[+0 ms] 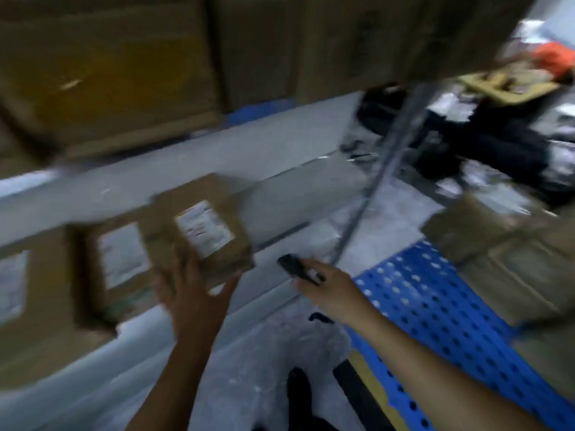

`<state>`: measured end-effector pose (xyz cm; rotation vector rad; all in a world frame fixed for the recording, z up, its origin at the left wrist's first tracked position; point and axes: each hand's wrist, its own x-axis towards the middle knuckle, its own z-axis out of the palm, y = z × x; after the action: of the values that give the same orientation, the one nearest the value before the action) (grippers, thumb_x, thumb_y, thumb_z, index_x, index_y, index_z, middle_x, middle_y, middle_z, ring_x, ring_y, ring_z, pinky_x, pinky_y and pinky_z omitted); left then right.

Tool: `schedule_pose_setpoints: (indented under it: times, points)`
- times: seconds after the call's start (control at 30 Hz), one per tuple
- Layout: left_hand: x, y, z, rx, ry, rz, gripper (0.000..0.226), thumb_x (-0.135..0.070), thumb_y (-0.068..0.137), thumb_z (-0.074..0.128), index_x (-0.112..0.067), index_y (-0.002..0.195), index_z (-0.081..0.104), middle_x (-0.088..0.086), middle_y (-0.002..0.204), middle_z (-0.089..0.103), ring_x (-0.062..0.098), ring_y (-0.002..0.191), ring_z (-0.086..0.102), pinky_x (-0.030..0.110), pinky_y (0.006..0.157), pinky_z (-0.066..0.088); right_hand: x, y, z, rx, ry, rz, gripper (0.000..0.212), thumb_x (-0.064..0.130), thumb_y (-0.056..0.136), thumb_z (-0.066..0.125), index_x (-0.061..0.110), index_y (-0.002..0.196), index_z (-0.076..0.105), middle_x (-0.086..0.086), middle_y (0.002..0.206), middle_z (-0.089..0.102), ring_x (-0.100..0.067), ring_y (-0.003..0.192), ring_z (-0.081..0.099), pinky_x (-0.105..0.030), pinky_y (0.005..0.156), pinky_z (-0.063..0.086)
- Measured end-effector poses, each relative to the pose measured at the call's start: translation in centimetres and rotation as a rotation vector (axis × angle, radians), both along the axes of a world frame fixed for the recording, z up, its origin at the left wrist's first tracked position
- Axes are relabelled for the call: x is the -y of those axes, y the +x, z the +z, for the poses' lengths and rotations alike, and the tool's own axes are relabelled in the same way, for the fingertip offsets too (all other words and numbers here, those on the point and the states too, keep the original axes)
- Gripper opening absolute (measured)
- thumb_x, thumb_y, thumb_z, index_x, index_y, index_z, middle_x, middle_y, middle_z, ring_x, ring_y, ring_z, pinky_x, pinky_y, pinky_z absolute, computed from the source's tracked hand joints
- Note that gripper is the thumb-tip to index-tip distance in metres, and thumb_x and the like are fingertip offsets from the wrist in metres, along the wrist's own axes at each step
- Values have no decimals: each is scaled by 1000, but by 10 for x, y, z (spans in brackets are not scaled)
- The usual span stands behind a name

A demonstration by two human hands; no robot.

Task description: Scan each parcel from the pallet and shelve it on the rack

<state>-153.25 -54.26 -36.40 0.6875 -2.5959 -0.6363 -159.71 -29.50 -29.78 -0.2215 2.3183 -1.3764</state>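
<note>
The view is blurred by motion. My left hand [194,290] grips a small brown cardboard parcel [208,225] from below, its white label facing me, in front of the grey rack shelf beam [155,178]. My right hand [323,283] is closed around a black handheld scanner [292,265], just right of the parcel and pointing left toward it. The blue perforated pallet [435,312] lies at the lower right with brown boxes [497,241] on it.
Large cardboard boxes [109,73] fill the upper shelf. More labelled parcels [118,262] stand on the lower shelf at left. A grey rack upright [373,181] rises at centre right. Dark bags and clutter [482,141] lie on the floor beyond. My shoe [298,387] shows below.
</note>
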Motion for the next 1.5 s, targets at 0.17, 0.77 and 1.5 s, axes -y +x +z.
schedule_pose_setpoints:
  times: [0.17,0.77,1.5]
  points:
    - [-75,-11,-17,-219,31,-274,82,-70,91,52,-3,139,51,25,143,50,44,140,39,53,125,19,-100,76,1,-3,33,-372,47,36,94,67,31,140,56,25,115,62,14,99,61,-4,79,45]
    - [-496,-24,-18,235,446,-1353,79,-70,88,57,-31,154,35,-15,152,35,-5,134,29,27,111,32,-435,221,-14,-70,149,-1314,71,61,85,60,34,149,44,0,145,53,-22,118,61,-44,96,54]
    - [-549,31,-14,270,643,-1148,68,-45,71,87,-27,128,54,-12,133,58,4,121,58,12,94,49,-482,240,-39,121,-54,-1232,56,68,83,54,57,137,45,10,112,65,-5,82,65,-23,65,47]
